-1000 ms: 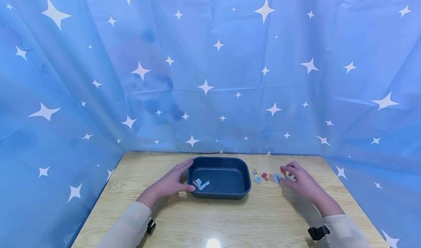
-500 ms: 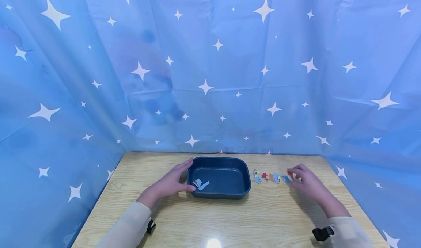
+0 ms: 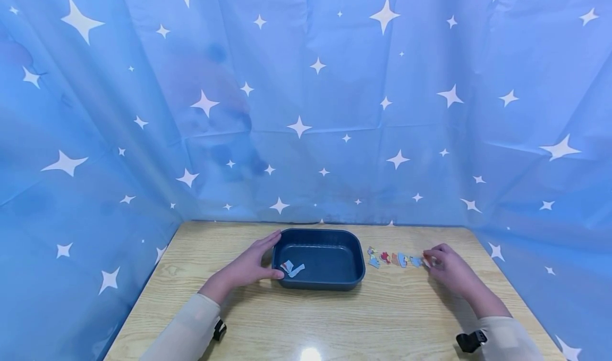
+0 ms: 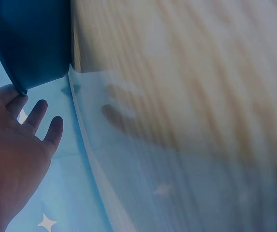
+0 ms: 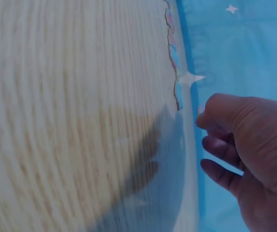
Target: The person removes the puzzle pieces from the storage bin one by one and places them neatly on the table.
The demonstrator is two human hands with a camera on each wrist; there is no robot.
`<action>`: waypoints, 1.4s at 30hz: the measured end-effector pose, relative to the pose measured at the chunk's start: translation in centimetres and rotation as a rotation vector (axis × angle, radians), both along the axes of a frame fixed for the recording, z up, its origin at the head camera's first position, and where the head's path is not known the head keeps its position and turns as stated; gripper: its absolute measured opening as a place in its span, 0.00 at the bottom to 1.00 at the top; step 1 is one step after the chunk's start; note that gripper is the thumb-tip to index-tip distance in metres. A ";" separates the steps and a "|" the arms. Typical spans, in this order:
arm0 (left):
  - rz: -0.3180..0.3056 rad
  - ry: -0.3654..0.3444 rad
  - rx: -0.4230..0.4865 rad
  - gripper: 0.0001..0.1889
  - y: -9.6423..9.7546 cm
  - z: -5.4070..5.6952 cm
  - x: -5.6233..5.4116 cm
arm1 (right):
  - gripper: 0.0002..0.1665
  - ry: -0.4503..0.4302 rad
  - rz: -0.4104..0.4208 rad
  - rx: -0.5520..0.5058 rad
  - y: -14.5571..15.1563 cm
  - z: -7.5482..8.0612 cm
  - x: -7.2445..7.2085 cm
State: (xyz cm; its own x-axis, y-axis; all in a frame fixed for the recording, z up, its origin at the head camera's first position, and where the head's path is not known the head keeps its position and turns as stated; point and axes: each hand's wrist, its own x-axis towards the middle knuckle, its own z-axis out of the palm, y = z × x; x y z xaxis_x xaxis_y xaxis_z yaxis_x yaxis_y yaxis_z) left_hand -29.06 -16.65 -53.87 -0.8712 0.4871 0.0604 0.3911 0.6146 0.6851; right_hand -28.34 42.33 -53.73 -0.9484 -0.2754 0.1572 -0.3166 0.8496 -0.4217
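Observation:
A dark blue rectangular tray (image 3: 319, 285) stands on the table, with light blue puzzle pieces (image 3: 296, 269) in its near left corner. My left hand (image 3: 251, 265) holds the tray's left end between thumb and fingers; in the left wrist view the outer fingers spread beside the tray wall (image 4: 34, 43). To the right of the tray, several colourful puzzle pieces (image 3: 402, 259) lie in a row. At the row's right end my right hand (image 3: 451, 270) pinches an orange and white puzzle piece (image 3: 427, 261) between thumb and forefinger, low over the table. Its fingers mostly hide that piece in the right wrist view.
The wood-grain table (image 3: 334, 324) ends at a blue star-patterned curtain (image 3: 306, 164) behind and at both sides. Light glares off the tabletop near the front. Each wrist wears a small black device (image 3: 470, 341).
My right hand has moved right and slightly nearer with the orange puzzle piece, revealing a blue piece at the row's end. The left hand and the tray have stayed put.

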 end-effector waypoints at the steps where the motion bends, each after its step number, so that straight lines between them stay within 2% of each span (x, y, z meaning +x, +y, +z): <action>1: 0.001 0.000 0.000 0.58 0.0 0.0 0.0 | 0.25 -0.006 0.002 -0.001 0.1 -0.1 0.0; 9: 0.001 -0.005 0.007 0.58 0.1 0.2 0.2 | 0.22 -0.034 0.005 -0.004 0.0 -0.1 0.0; 26: -0.003 0.009 -0.005 0.58 0.1 0.2 0.2 | 0.26 -0.086 -0.003 0.005 0.5 -0.6 -0.2; 42: 0.000 0.002 0.003 0.57 0.1 0.1 0.1 | 0.22 -0.068 -0.007 -0.032 0.5 -1.0 -0.5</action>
State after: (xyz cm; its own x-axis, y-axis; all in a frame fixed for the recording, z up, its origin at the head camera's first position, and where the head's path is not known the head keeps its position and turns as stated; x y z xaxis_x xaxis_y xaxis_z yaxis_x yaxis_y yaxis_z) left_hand -28.93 -16.58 -53.78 -0.8710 0.4872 0.0640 0.3929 0.6122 0.6862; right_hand -28.86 42.85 -54.71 -0.9591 -0.2646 0.1006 -0.2803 0.8373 -0.4695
